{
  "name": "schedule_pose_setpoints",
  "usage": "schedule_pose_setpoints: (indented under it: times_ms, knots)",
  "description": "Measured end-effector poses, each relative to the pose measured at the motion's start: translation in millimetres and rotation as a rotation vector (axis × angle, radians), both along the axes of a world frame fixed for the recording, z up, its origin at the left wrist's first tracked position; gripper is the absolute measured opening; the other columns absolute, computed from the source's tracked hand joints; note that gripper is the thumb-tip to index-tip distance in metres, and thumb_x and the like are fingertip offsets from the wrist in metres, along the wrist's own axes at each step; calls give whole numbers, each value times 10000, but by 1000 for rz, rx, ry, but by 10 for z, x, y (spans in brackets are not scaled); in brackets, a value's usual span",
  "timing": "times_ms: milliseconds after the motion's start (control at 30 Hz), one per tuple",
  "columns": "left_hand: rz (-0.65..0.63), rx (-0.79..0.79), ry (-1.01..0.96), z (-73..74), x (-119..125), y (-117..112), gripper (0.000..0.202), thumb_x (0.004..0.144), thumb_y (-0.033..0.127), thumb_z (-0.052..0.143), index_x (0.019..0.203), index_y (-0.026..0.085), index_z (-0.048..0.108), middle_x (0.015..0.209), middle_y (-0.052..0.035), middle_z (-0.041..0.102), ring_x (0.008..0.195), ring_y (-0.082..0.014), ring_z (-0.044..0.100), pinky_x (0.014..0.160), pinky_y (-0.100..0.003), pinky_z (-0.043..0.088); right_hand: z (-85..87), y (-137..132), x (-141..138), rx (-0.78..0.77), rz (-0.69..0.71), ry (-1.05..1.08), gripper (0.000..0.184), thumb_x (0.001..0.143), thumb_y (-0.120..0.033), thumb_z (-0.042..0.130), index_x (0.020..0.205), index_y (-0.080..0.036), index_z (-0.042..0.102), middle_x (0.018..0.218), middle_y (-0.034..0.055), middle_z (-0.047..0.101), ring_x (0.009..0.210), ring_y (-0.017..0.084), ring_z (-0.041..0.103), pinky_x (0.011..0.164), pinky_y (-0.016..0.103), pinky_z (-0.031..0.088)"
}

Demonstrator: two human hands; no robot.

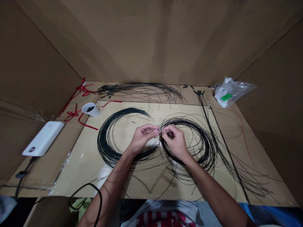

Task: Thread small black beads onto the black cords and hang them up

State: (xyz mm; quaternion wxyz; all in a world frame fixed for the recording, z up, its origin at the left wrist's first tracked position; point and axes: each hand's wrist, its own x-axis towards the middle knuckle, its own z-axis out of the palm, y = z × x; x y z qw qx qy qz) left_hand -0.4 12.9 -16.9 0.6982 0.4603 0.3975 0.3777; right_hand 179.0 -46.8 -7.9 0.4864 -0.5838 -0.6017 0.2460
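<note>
My left hand and my right hand meet closely over the middle of the board. The left thumb and fingertips pinch something tiny and dark, too small to name. My right fingers are closed on a thin black wire, and small dark pieces show in the curl of that hand. On the left lies an open, C-shaped bundle of black wires, partly behind my left forearm. Beneath and beyond my right hand rests a round coil of black wires. Small black bits lie on the board.
A white cup with dark pieces stands back left by red ribbons. A white power bank lies left. More wires stretch along the back; another bundle runs down the right. A plastic bag sits back right. Cardboard walls enclose the table.
</note>
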Motion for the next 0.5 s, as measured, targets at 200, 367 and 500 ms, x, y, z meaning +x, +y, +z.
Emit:
schedule_pose_setpoints:
  times_ms: [200,367,500]
  knots:
    - [-4,-3,-5,-8,-6,1,413,691,419,994,979,161,851,885,-88,831,806,-189,763,832,-313,625,-5,1,6,6,7,-5,169,966,-214,640,799,-227,663,731,-10,624,679,177,509,653,324,376]
    - [3,-11,-22,-11,-3,1,405,684,405,1000,972,162,853,890,-88,833,805,-187,761,829,-306,621,-13,-3,8,-3,10,4,173,968,-204,639,798,-222,666,730,-13,621,684,174,510,656,319,377]
    - [-1,-1,-13,-10,0,2,404,691,403,995,978,155,856,891,-93,834,805,-188,762,833,-309,621,1,-5,3,7,12,7,163,956,-191,643,797,-219,664,730,-15,625,681,171,511,661,317,377]
